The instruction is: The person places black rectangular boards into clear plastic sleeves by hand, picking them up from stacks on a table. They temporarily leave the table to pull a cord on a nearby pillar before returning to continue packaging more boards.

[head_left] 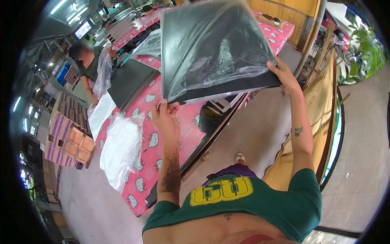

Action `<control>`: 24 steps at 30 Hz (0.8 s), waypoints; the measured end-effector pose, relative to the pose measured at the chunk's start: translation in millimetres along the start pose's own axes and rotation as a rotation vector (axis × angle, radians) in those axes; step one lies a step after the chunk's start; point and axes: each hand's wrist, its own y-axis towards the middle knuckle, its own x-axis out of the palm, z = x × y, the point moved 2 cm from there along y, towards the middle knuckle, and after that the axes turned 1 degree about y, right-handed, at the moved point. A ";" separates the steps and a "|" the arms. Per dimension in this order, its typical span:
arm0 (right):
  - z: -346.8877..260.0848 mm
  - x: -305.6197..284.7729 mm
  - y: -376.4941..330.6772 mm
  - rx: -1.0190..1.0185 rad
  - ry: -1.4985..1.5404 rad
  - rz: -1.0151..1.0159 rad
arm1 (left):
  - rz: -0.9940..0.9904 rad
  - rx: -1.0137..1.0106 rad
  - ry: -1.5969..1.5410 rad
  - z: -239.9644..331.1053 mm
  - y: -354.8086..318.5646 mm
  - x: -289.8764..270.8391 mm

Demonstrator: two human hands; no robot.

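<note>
Green shirt collar fills the lower frame; above it the left hand pinches the lower corner of a black board in a clear plastic bag. Right hand grips the board's right edge, fingers wrapped, holding it raised over the pink patterned table, likely so the bag hangs free.

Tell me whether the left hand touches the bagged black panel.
Touching. The head view shows the left hand pinching the lower corner of the bagged black panel.

Clear plastic bag around black panel, upper centre; purple-and-tan cartons stacked far left.
</note>
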 end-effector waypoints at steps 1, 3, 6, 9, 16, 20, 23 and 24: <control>7.6 -13.6 7.7 -0.046 -0.114 -0.042 | 0.020 -0.031 -0.005 -11.2 0.1 5.0; -4.0 -14.1 8.2 0.175 -0.211 -0.075 | 0.072 -0.060 0.068 -30.0 4.9 2.4; -14.5 -47.2 36.2 0.225 -0.593 -0.240 | 0.057 -0.154 0.320 -36.8 5.0 20.4; -13.5 -88.2 81.2 -0.037 -0.748 -0.029 | -0.011 -0.037 1.107 -8.8 26.0 22.0; 102.7 -104.3 182.8 0.205 -0.222 -0.037 | -0.044 -0.322 0.769 -68.5 141.8 -49.3; 105.5 -61.9 170.5 0.412 0.192 -0.346 | -0.180 -0.467 0.532 -109.1 147.5 5.0; 159.6 -100.1 192.4 0.171 0.004 -0.355 | -0.353 -0.665 0.771 -121.3 146.9 78.6; 157.3 -93.9 182.9 0.315 0.170 -0.342 | -0.332 -0.706 0.767 -124.6 143.1 68.6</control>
